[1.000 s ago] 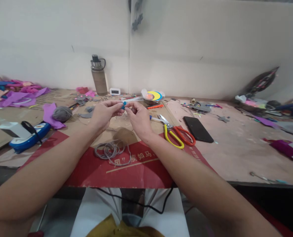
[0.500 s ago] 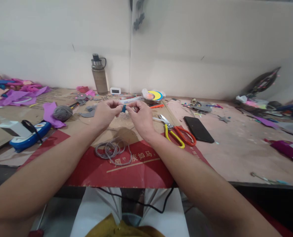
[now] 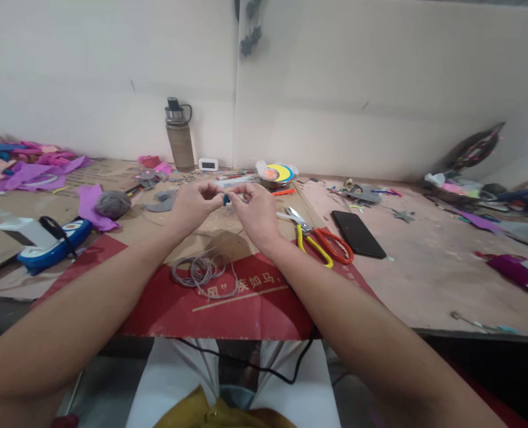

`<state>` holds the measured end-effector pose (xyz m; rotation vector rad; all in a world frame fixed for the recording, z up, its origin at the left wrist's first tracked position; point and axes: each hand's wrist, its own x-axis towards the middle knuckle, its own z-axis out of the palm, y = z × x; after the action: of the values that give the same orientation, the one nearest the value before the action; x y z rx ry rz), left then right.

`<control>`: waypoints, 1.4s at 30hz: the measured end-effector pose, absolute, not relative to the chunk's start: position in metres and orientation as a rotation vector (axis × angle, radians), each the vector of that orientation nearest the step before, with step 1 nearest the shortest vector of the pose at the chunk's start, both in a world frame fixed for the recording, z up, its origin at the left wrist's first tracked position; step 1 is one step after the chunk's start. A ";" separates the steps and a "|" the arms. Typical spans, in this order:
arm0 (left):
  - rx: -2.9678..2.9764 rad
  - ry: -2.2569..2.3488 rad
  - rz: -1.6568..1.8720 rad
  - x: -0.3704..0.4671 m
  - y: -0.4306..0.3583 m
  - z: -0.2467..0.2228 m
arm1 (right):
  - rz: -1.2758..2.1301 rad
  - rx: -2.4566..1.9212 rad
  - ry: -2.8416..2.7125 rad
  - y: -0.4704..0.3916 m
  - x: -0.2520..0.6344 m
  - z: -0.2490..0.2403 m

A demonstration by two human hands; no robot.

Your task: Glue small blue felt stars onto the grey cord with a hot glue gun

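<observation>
Thumb and fingers of my left hand (image 3: 195,205) and of my right hand (image 3: 257,213) pinch a small dark-blue piece (image 3: 226,200) between them, above the cardboard. Its kind is too small to make out, and the fingertips cover part of it. Below the hands, a loose coil of grey yarn (image 3: 196,270) lies on a red printed sheet (image 3: 250,315). To the right of my right hand rest scissors (image 3: 321,241) with one yellow and one red handle, blades open.
A black phone (image 3: 359,233) lies right of the scissors. On the left are a grey yarn ball (image 3: 113,204), purple felt (image 3: 89,205) and a blue power strip (image 3: 54,249). A water bottle (image 3: 180,139), a small clock (image 3: 208,164) and a bowl (image 3: 278,176) stand at the back.
The blue piece and the fingertips have shifted very slightly to the right, and less of the piece shows. Everything else on the table stays where it was.
</observation>
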<state>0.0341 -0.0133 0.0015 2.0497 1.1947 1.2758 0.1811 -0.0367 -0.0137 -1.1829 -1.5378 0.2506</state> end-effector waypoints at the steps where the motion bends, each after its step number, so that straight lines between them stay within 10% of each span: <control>1: 2.058 1.185 1.271 0.034 -0.013 0.001 | 0.248 -1.186 -1.539 -0.036 0.181 -0.014; 42: 2.249 1.189 0.945 0.024 -0.014 0.011 | 0.442 -1.152 -1.614 -0.033 0.186 -0.025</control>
<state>0.0242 -0.0141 0.0109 2.2488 1.1888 0.9454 0.1858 -0.0329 -0.0246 -1.1516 -1.6144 0.4425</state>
